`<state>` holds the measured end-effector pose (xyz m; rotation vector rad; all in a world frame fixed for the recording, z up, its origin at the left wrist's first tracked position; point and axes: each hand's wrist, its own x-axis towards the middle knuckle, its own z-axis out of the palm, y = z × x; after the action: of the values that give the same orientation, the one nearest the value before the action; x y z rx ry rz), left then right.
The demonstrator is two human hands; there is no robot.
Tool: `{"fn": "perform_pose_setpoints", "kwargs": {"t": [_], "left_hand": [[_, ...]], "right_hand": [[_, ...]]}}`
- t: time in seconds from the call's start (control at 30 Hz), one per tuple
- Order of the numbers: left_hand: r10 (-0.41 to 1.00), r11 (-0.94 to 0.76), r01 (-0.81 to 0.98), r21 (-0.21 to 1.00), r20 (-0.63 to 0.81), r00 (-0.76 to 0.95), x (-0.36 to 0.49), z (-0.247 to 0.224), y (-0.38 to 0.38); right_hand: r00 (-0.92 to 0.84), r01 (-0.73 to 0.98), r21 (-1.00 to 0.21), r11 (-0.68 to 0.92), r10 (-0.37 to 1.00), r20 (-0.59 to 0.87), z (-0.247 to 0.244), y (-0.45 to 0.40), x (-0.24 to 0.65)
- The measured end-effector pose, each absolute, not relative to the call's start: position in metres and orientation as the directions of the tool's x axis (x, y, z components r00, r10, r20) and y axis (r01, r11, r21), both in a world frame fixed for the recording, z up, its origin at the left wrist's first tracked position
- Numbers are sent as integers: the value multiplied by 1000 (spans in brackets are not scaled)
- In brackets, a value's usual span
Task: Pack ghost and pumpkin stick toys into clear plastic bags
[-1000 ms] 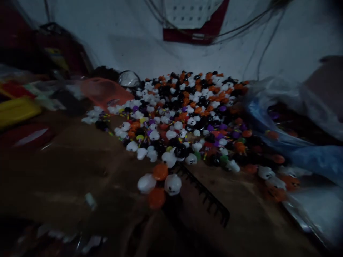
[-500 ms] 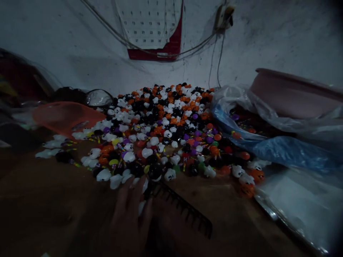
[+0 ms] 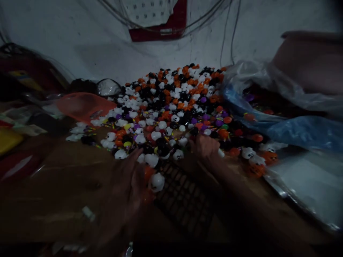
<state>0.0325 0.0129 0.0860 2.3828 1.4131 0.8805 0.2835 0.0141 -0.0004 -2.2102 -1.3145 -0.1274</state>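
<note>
A large pile of small white, orange, black and purple figures [image 3: 160, 103] spreads over the brown table [image 3: 61, 185]. My left hand [image 3: 131, 178] is at the pile's front edge, beside a white ghost figure [image 3: 157, 182] and orange pieces [image 3: 149, 173]; its fingers are partly blurred, and whether it grips them is unclear. My right hand [image 3: 206, 145] reaches into the front right of the pile with fingers closed; what they hold is hidden. A black grid-like rack [image 3: 184, 196] lies between my arms, dim and blurred.
An orange-red bag [image 3: 83, 106] lies left of the pile. To the right are a blue and clear plastic bag [image 3: 302, 132], a pinkish tub [image 3: 311, 64] and a pale plastic sheet [image 3: 308, 182]. A calendar [image 3: 158, 33] hangs on the wall.
The view has tilted down and shifted left. My right hand has moved forward to the pile's right part. A white figure and orange pieces now show beside my left hand, and more of the rack is visible.
</note>
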Motion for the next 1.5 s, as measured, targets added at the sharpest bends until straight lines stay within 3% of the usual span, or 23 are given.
{"fn": "perform_pose_setpoints", "kwargs": {"t": [0.17,0.33,0.4,0.5,0.57,0.63,0.7,0.8,1.17,1.33,1.5], "left_hand": [[897,-442,723,531,254,362,35,97,16],[805,-590,695,411,373,462,42,81,10],[799,-594,718,362,366,477,42,75,10],[817,-573,739,355,323,478,42,70,11],[824,-563,744,361,318,469,43,71,12],[826,-560,737,378,325,461,43,74,14],[822,-568,712,413,331,464,42,77,16],[833,-553,686,473,327,446,41,78,18],[880,-475,698,535,275,388,42,74,13],[885,-464,696,548,274,376,42,77,13],[893,-449,709,543,254,371,43,78,12]], "right_hand": [[546,821,-380,-426,780,306,-3,19,289],[645,726,-422,-542,750,147,22,29,307],[647,705,-497,-506,745,160,35,24,316],[533,653,-717,-246,821,204,52,2,309],[401,449,-890,-73,907,129,54,-18,288],[267,232,-972,-48,964,16,48,-34,260],[166,158,-985,-75,985,-48,36,-43,233],[192,181,-979,-91,980,-55,16,-44,211],[146,530,-848,-16,987,73,-2,-40,213],[164,374,-924,-77,986,-16,0,-38,206],[191,274,-961,-33,981,21,-6,-42,206]]}}
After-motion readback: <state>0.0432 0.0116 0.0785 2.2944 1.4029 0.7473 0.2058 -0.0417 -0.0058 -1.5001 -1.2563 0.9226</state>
